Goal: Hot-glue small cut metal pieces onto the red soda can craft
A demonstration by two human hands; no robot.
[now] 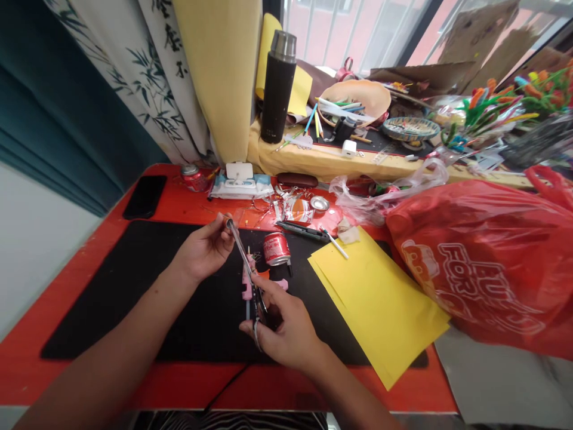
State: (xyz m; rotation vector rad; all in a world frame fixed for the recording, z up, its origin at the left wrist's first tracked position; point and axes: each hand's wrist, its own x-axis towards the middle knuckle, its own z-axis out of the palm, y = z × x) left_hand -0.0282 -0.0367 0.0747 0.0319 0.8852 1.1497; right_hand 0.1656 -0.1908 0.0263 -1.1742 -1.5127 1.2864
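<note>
In the middle of the head view my right hand (pixel 286 325) grips a pair of scissors (pixel 244 254), fingers around the handles, blades pointing up and left. My left hand (pixel 208 248) pinches a small orange-brown piece (pixel 227 221) at the tips of the blades; its exact kind is too small to make out. Below the scissors, partly hidden by them and my right hand, a pink hot glue gun (pixel 246 286) lies on the black mat (pixel 134 286). A small red can (pixel 277 249) lies tipped on its side just beyond my right hand.
Yellow paper sheets (pixel 380 304) lie at the right, near a bulging red plastic bag (pixel 483 257). Behind the mat are a box cutter (pixel 304 231), a white pen (pixel 335 243), a wipes pack (pixel 242 184) and a phone (pixel 144 196). A black thermos (pixel 278 89) stands on the windowsill.
</note>
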